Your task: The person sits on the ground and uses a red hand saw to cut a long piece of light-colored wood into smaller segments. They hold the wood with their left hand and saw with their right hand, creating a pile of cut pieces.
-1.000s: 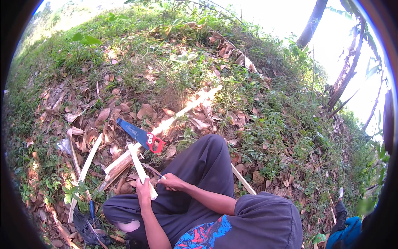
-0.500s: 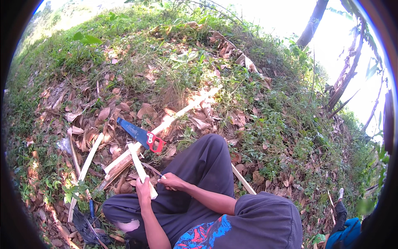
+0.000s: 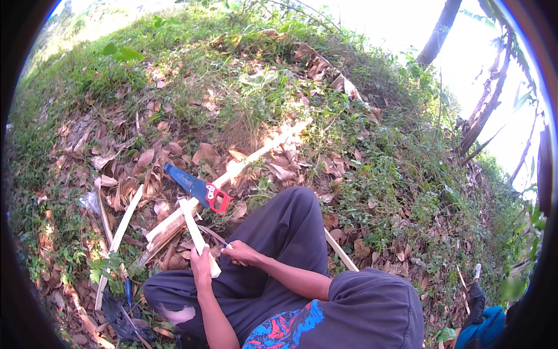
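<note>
My left hand [image 3: 201, 267] is closed round the lower part of a pale, flat wooden strip [image 3: 192, 224], which slants up and away from my lap. Its lower end sticks out below my fingers. Just to the right, my right hand [image 3: 240, 254] is closed on the handle of a slim knife [image 3: 216, 235]. The narrow blade points up and left, close to the strip's right side; I cannot tell whether they touch. Beyond the strip lies a handsaw [image 3: 192, 183] with a blue blade and a red handle, resting by a long split log [image 3: 165, 235].
Other pale wooden strips [image 3: 125, 224] lie on the leaf litter at left, near a dark blue-handled tool [image 3: 128, 291] and black plastic [image 3: 119, 317]. Another strip [image 3: 341, 250] lies right of my knee. Tree trunks [image 3: 439, 32] rise at far right. Another person [image 3: 485, 326] is at the lower right.
</note>
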A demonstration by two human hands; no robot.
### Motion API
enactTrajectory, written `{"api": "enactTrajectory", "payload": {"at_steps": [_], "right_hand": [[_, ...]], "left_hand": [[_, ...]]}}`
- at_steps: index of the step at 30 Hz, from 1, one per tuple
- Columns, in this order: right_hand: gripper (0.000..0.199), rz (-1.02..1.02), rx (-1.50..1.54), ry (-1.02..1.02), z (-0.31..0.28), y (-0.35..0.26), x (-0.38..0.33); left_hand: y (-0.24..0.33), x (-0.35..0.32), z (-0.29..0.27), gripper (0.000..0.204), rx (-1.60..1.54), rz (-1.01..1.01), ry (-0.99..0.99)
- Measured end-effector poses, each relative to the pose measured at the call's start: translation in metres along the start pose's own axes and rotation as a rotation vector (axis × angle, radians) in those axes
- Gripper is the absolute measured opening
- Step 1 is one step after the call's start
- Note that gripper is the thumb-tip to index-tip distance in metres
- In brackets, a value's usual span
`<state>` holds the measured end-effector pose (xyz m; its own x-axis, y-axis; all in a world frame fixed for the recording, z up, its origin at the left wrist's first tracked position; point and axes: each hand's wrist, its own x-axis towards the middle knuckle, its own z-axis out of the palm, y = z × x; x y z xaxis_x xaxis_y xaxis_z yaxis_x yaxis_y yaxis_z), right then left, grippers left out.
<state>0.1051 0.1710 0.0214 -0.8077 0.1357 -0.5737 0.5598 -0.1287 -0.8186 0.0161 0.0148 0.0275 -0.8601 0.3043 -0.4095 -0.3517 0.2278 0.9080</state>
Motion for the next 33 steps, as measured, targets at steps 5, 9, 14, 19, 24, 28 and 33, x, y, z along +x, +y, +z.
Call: {"api": "enactTrajectory", "payload": {"at_steps": [5,9,14,19,24,28,33], "right_hand": [[0.035,-0.007,0.05,0.028,0.007,-0.021,-0.01],[0.036,0.012,-0.12,0.127,0.008,-0.025,-0.018],[0.037,-0.014,-0.261,0.157,0.019,-0.049,-0.045],[0.045,-0.193,-0.666,0.19,0.021,-0.045,-0.023],[0.036,-0.455,-1.045,0.124,0.003,-0.021,0.029],[0.049,-0.51,-1.075,0.148,-0.001,-0.023,0.078],[0.025,-0.746,-1.76,0.124,-0.037,-0.032,0.121]], "left_hand": [[0.009,-0.002,-0.003,0.037,0.077,0.009,0.05],[0.005,-0.003,-0.003,0.04,0.092,-0.012,0.038],[-0.003,-0.006,-0.005,0.047,0.138,0.038,0.07],[-0.028,0.014,-0.008,0.04,0.116,0.069,0.07],[0.015,-0.016,-0.002,0.054,-0.196,-0.083,-0.041],[0.017,-0.016,-0.003,0.058,-0.203,-0.106,-0.045],[0.019,-0.012,0.002,0.058,-0.233,-0.118,-0.089]]}}
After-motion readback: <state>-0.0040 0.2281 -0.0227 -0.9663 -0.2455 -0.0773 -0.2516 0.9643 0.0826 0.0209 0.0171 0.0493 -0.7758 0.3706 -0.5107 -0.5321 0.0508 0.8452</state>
